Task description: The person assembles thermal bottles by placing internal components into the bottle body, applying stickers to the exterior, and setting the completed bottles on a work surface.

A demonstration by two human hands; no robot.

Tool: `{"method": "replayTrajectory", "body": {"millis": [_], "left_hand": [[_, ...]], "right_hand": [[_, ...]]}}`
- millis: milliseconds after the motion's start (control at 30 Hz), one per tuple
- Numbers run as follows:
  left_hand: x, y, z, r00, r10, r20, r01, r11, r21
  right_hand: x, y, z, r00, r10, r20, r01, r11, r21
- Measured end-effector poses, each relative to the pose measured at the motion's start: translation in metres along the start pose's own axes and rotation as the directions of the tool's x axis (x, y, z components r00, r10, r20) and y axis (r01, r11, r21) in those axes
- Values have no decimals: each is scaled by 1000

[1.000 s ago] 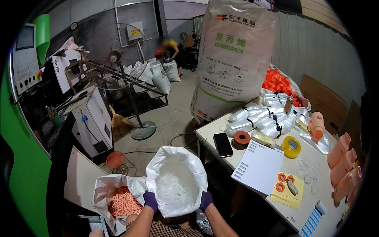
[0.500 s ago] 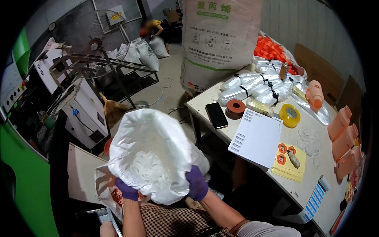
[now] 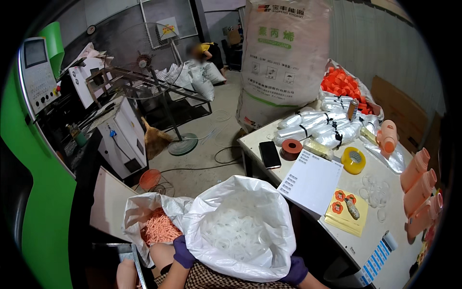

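A white woven plastic sack (image 3: 202,226) stands before me, its mouth spread wide. Inside lie many translucent plastic rings (image 3: 236,236). My left hand (image 3: 183,253), in a purple glove, is closed on the near left side of the rim. At the near right side my right hand (image 3: 295,270), gloved the same way, grips the sack too. The fingers of both hands are partly hidden by the plastic. Left of this sack, and touching it, is a second white sack holding thin salmon-pink plastic pieces (image 3: 162,227).
The table (image 3: 260,139) to my right bears a phone (image 3: 269,155), yellow tape roll (image 3: 352,160), label sheet (image 3: 310,180), bagged goods and pink bottles (image 3: 417,190). A large fan (image 3: 144,61), a machine cabinet (image 3: 125,139) and a broom (image 3: 156,139) stand left. A person bends over sacks behind.
The ring sack has moved right and down, closer to my body, with both hands still on it. The sack of pink pieces is now uncovered. My view has tipped up and left.
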State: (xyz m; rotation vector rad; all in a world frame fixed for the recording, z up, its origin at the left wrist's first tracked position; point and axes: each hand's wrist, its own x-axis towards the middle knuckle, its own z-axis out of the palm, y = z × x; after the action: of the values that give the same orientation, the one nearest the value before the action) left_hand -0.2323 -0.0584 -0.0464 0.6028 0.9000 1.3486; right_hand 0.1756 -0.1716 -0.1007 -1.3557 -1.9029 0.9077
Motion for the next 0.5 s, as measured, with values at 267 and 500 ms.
{"method": "replayTrajectory", "body": {"millis": [267, 500], "left_hand": [[-55, -24, -35, 985, -155, 69, 153, 987, 43], [-47, 7, 20, 863, -435, 257, 490, 846, -211]], "right_hand": [[3, -83, -67, 859, 294, -419, 1, 818, 575], [47, -65, -64, 846, 414, -337, -323, 900, 294]]}}
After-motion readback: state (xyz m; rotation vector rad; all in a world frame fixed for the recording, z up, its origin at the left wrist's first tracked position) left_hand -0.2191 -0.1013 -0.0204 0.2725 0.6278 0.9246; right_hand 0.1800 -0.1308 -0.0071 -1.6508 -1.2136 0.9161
